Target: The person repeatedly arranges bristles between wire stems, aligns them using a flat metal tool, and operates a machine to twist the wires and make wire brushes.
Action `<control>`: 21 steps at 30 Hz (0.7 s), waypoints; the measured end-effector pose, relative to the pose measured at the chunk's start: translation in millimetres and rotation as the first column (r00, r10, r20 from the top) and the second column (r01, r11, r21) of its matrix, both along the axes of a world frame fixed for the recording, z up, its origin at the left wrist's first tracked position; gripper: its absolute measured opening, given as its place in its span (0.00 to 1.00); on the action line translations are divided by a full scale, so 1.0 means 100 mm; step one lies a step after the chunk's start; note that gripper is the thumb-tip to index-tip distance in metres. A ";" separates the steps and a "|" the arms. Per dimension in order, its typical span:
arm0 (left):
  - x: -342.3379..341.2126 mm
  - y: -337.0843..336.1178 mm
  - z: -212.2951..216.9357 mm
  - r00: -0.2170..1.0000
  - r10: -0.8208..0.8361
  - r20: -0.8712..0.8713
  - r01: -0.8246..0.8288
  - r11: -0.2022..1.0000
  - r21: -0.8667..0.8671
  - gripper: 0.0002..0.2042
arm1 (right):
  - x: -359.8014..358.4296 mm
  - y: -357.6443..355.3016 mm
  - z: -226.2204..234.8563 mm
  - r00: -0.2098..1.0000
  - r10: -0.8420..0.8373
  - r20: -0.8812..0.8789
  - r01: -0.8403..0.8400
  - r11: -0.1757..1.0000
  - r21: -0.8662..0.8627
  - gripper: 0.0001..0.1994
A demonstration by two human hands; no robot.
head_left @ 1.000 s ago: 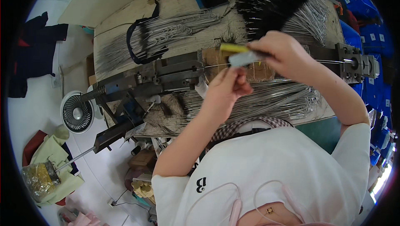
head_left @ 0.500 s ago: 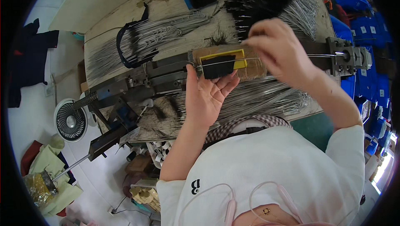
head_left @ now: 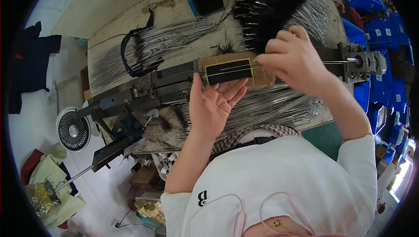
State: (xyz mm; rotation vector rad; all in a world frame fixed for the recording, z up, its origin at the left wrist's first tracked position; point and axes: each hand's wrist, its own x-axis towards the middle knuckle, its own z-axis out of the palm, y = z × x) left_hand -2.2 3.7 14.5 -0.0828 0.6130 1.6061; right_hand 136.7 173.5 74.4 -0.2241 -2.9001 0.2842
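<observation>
Reaching over the worktable (head_left: pixel 126 20), the right hand (head_left: pixel 291 62), at three o'clock, seems pinched on wire's end; the left hand (head_left: pixel 212 110), at seven, lies half open, palm up, perhaps for support. Mid-dial, beside left fingertips, sits the black, yellow-edged block (head_left: pixel 227 77), thin wire (head_left: pixel 222 73) apparently guided across it.

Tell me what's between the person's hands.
The head view shows a yellow-edged black rectangle, thin wires over it, between the left hand and right hand.
</observation>
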 end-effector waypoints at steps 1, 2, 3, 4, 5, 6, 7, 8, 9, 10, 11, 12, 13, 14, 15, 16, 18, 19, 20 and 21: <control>-0.01 0.01 -0.01 0.999 -0.013 -0.035 0.014 1.000 0.009 0.35 | -0.02 -0.09 -0.01 0.997 0.029 -0.071 -0.029 1.000 0.004 0.12; -0.01 0.00 -0.03 0.999 -0.017 -0.036 0.017 1.000 0.014 0.35 | -0.04 -0.17 -0.04 0.988 0.059 -0.143 -0.058 0.998 0.010 0.13; -0.01 -0.02 -0.06 1.000 0.000 -0.017 0.000 1.000 0.023 0.36 | -0.05 -0.23 -0.08 0.988 0.108 -0.108 -0.102 0.993 0.061 0.15; -0.01 -0.03 -0.06 1.000 0.017 0.002 -0.017 0.999 0.031 0.36 | -0.08 -0.23 -0.07 0.988 0.108 -0.110 -0.101 0.993 0.064 0.15; -0.01 -0.02 -0.05 1.000 0.016 0.000 -0.016 0.999 0.034 0.36 | -0.11 -0.22 -0.07 0.988 0.092 -0.127 -0.088 0.995 0.037 0.15; 0.00 -0.01 -0.03 1.000 0.028 0.002 -0.028 1.000 0.004 0.36 | -0.13 -0.19 -0.07 0.987 0.074 -0.141 -0.074 0.997 0.008 0.15; 0.01 0.00 -0.02 0.999 0.039 0.004 -0.039 0.999 -0.026 0.36 | -0.15 -0.14 -0.07 0.981 0.052 -0.185 -0.069 0.994 -0.083 0.14; 0.01 0.01 -0.02 0.999 0.037 0.005 -0.037 0.999 -0.024 0.36 | -0.15 -0.08 -0.08 0.982 0.050 -0.184 -0.066 0.994 -0.082 0.14; 0.01 0.01 -0.02 0.999 0.033 -0.036 -0.035 0.998 -0.045 0.36 | -0.15 -0.03 -0.11 0.990 0.088 -0.112 -0.094 0.994 -0.048 0.13; 0.01 0.02 -0.02 0.997 0.028 -0.077 -0.033 0.997 -0.065 0.35 | -0.14 0.00 -0.12 0.992 0.123 -0.037 -0.124 0.992 -0.015 0.12; 0.02 0.03 -0.01 0.997 0.029 -0.077 -0.033 0.997 -0.064 0.35 | -0.12 0.02 -0.08 0.992 0.121 0.041 -0.121 0.993 -0.006 0.11; 0.02 0.04 0.01 0.995 0.029 -0.091 -0.037 0.996 -0.079 0.35 | -0.11 0.01 -0.05 0.992 0.122 0.041 -0.122 0.992 -0.007 0.11; 0.03 0.04 0.02 0.994 0.029 -0.104 -0.039 0.995 -0.094 0.34 | -0.11 0.00 -0.02 0.995 0.100 -0.011 -0.100 0.995 -0.003 0.11; 0.04 0.03 0.04 0.994 0.029 -0.103 -0.039 0.995 -0.096 0.34 | -0.10 -0.02 -0.01 0.995 0.076 -0.062 -0.076 0.997 0.000 0.11; 0.04 0.03 0.06 0.995 0.041 -0.091 -0.050 0.993 -0.105 0.33 | -0.08 -0.03 -0.03 0.995 0.076 -0.061 -0.077 0.997 -0.001 0.11; 0.04 0.03 0.08 0.995 0.052 -0.080 -0.061 0.991 -0.115 0.33 | -0.04 -0.04 -0.07 0.991 0.038 -0.127 -0.049 0.996 -0.077 0.12; 0.07 0.05 0.18 0.995 0.044 -0.084 -0.055 0.990 -0.131 0.32 | 0.02 -0.07 -0.14 0.982 -0.006 -0.188 -0.024 0.987 -0.157 0.13; 0.07 0.06 0.21 0.995 0.036 -0.090 -0.049 0.988 -0.145 0.31 | 0.05 -0.09 -0.17 0.990 -0.035 -0.139 0.020 0.994 -0.110 0.14; 0.06 0.06 0.21 0.995 0.035 -0.090 -0.048 0.988 -0.147 0.31 | 0.06 -0.11 -0.19 0.994 -0.066 -0.090 0.060 0.996 -0.062 0.15; 0.06 0.07 0.20 0.995 0.035 -0.091 -0.050 0.984 -0.168 0.30 | 0.07 -0.10 -0.19 0.994 -0.068 -0.090 0.063 0.996 -0.063 0.15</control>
